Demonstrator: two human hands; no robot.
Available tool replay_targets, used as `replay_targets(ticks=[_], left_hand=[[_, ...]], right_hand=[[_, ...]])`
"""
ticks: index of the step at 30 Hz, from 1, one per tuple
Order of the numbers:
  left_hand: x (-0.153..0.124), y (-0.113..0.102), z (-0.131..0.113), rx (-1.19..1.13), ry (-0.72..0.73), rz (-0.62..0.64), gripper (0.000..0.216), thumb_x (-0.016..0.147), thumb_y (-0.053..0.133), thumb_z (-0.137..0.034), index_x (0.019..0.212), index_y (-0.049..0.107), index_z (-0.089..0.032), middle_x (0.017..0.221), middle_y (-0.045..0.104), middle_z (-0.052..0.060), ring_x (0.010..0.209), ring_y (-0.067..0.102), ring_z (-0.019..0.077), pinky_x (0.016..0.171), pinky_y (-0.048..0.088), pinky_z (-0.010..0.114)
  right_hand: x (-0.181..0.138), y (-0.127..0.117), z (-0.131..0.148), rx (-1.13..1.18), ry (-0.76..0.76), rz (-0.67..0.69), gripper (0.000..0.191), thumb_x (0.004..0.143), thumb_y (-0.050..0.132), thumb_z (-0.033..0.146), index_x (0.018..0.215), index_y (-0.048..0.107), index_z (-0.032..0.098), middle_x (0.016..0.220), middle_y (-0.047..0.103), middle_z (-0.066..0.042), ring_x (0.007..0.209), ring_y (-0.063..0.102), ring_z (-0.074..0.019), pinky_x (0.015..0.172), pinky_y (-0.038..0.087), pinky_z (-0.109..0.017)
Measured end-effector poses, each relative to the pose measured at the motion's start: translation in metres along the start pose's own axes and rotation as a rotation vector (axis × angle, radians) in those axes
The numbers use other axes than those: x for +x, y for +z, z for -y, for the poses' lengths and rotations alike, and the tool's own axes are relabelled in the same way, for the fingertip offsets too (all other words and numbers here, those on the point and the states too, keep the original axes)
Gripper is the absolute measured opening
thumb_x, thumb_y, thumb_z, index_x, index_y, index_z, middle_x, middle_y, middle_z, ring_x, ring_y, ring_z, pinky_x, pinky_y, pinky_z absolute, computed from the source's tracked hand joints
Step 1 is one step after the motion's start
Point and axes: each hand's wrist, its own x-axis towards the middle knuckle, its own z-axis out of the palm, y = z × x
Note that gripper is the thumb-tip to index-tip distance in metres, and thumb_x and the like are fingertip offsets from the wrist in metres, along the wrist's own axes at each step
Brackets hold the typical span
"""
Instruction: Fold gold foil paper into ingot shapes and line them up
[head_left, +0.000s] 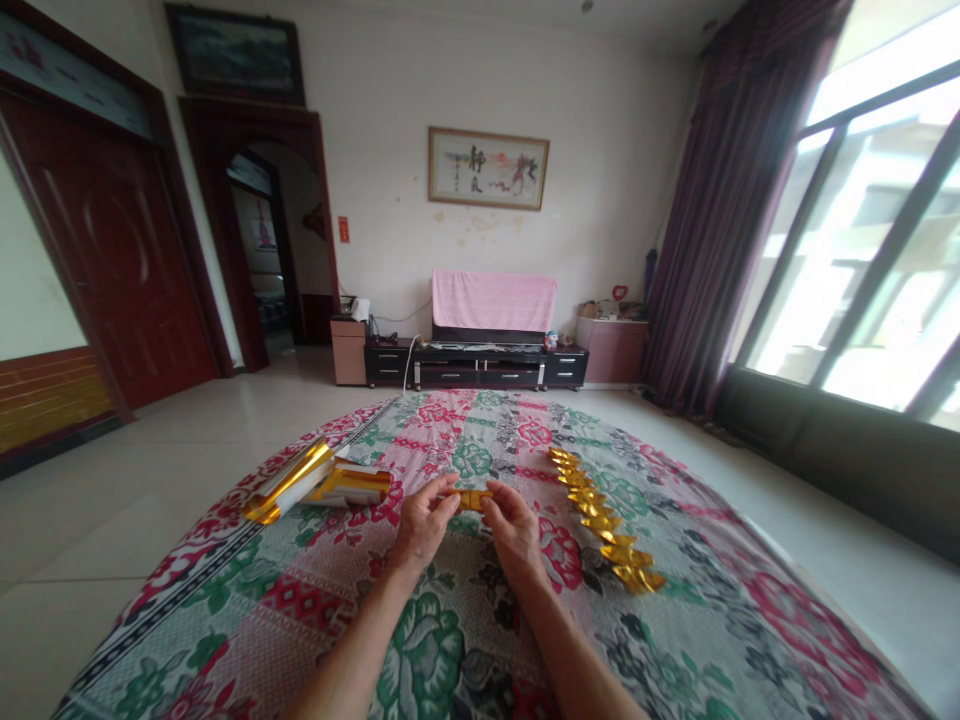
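Observation:
Both my hands meet over a flowered cloth [450, 620]. My left hand [424, 520] and my right hand [513, 524] pinch the two ends of a small folded piece of gold foil paper [471, 497]. The fingers of each hand are closed on it. To the right lies a row of several folded gold paper pieces [604, 522], running away from me. At the left rests a stack of gold foil sheets [319, 482], partly curled.
The cloth covers a surface in a living room with a pale tiled floor [150, 470]. A low dark TV cabinet [480, 365] with a pink cover stands at the far wall. Large windows [862, 250] with purple curtains are at the right, a red door [112, 260] at the left.

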Motion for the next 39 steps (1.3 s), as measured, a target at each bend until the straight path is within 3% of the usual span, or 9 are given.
replay_targets(ticks=[18, 26, 32, 39], left_hand=[[-0.002, 0.000, -0.002, 0.086, -0.028, -0.004, 0.038, 0.067, 0.060, -0.032, 0.100, 0.065, -0.014, 0.081, 0.067, 0.005, 0.062, 0.062, 0.0147, 0.058, 0.048, 0.023], [0.001, -0.003, 0.005, 0.158, 0.045, 0.059, 0.036, 0.068, 0.056, -0.027, 0.102, 0.065, -0.016, 0.082, 0.067, 0.004, 0.076, 0.062, 0.0168, 0.070, 0.048, 0.025], [-0.001, -0.005, -0.002, 0.249, 0.025, 0.128, 0.031, 0.063, 0.051, -0.018, 0.088, 0.070, -0.016, 0.080, 0.070, 0.004, 0.074, 0.062, 0.0187, 0.068, 0.049, 0.026], [-0.006, -0.004, -0.013, 0.295, 0.042, 0.176, 0.023, 0.067, 0.057, -0.030, 0.079, 0.072, -0.018, 0.072, 0.070, 0.003, 0.068, 0.062, 0.0187, 0.063, 0.047, 0.025]], right_hand=[[0.000, -0.002, 0.001, -0.094, -0.052, -0.015, 0.029, 0.067, 0.062, 0.036, 0.086, 0.063, 0.014, 0.075, 0.067, -0.003, 0.066, 0.060, -0.0145, 0.061, 0.049, -0.026], [-0.001, 0.000, -0.001, -0.162, -0.107, 0.004, 0.021, 0.070, 0.057, 0.032, 0.084, 0.060, 0.016, 0.076, 0.065, -0.003, 0.068, 0.060, -0.0151, 0.065, 0.049, -0.026], [-0.004, -0.001, 0.000, -0.355, -0.196, 0.077, 0.018, 0.074, 0.053, 0.030, 0.085, 0.061, 0.018, 0.073, 0.065, -0.002, 0.065, 0.058, -0.0142, 0.063, 0.048, -0.024], [-0.006, -0.001, 0.002, -0.429, -0.244, 0.129, 0.015, 0.076, 0.051, 0.027, 0.083, 0.061, 0.018, 0.075, 0.064, -0.002, 0.067, 0.058, -0.0139, 0.065, 0.046, -0.024]])
